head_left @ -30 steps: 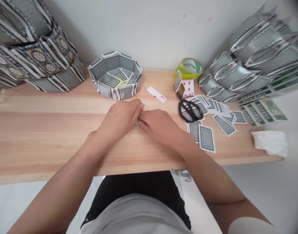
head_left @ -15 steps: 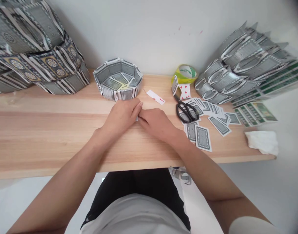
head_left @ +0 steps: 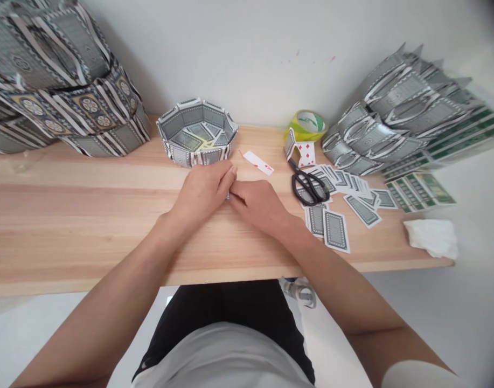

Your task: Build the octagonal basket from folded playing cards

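My left hand (head_left: 208, 186) and my right hand (head_left: 257, 202) meet over the table, fingers closed together. Between them only a sliver of a playing card (head_left: 228, 196) with a grey patterned back shows; my fingers hide the rest. Just beyond my left hand stands a many-sided bowl of folded playing cards (head_left: 198, 157), with loose cards and some yellow strips inside. A cut strip of card (head_left: 258, 163) with a red ace mark lies past my right hand. Black-handled scissors (head_left: 311, 187) rest on cards to the right, their blades partly hidden under a bent card (head_left: 306, 154).
A roll of yellow-green tape (head_left: 307, 125) stands by the wall. Loose playing cards (head_left: 336, 231) spread across the right side, near a white folded tissue (head_left: 431, 237). Tall stacked card constructions stand at left (head_left: 89, 108) and right (head_left: 392, 116). Green-striped sheets (head_left: 420, 191) lean at the far right.
The view has shifted very slightly. Both hands keep nearly the same closed pose, and the things on the table have not moved.
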Demonstrator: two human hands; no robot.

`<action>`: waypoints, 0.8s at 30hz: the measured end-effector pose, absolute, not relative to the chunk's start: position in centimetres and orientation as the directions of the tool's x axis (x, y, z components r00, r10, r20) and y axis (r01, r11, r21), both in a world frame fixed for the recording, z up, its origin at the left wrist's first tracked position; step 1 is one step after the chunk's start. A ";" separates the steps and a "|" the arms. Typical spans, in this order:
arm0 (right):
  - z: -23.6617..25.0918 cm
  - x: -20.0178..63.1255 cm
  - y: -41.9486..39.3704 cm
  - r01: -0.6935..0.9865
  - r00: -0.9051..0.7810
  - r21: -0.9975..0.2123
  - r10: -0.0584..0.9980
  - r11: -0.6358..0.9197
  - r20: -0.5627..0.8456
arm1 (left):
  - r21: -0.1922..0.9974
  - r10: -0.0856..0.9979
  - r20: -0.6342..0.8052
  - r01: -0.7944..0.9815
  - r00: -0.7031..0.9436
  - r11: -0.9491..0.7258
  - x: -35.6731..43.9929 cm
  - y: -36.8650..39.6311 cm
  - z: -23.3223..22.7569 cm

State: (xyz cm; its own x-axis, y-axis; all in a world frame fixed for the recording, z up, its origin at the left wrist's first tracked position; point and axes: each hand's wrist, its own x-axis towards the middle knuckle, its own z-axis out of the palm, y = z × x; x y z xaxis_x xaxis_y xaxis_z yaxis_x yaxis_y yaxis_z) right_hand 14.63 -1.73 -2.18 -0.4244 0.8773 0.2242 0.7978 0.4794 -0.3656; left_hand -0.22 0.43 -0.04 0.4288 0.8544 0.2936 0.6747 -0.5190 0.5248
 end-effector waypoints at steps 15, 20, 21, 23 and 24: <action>-2.1 14.6 -1.8 0.783 -0.421 -0.402 0.880 0.474 0.218 | 0.535 0.863 0.280 0.678 0.421 -0.505 -0.3 0.3 0.2; -2.0 14.5 -1.8 0.792 -0.430 -0.386 0.881 0.473 0.196 | 0.514 0.866 0.261 0.698 0.426 -0.498 -0.3 0.3 0.2; -2.0 14.5 -1.8 0.794 -0.436 -0.381 0.880 0.475 0.189 | 0.508 0.869 0.249 0.707 0.427 -0.493 -0.3 0.3 0.2; -2.0 14.5 -1.8 0.799 -0.444 -0.367 0.879 0.476 0.172 | 0.499 0.877 0.218 0.723 0.429 -0.478 -0.3 0.3 0.2; -2.0 14.5 -1.8 0.803 -0.449 -0.358 0.878 0.477 0.162 | 0.498 0.880 0.203 0.729 0.430 -0.471 -0.3 0.3 0.2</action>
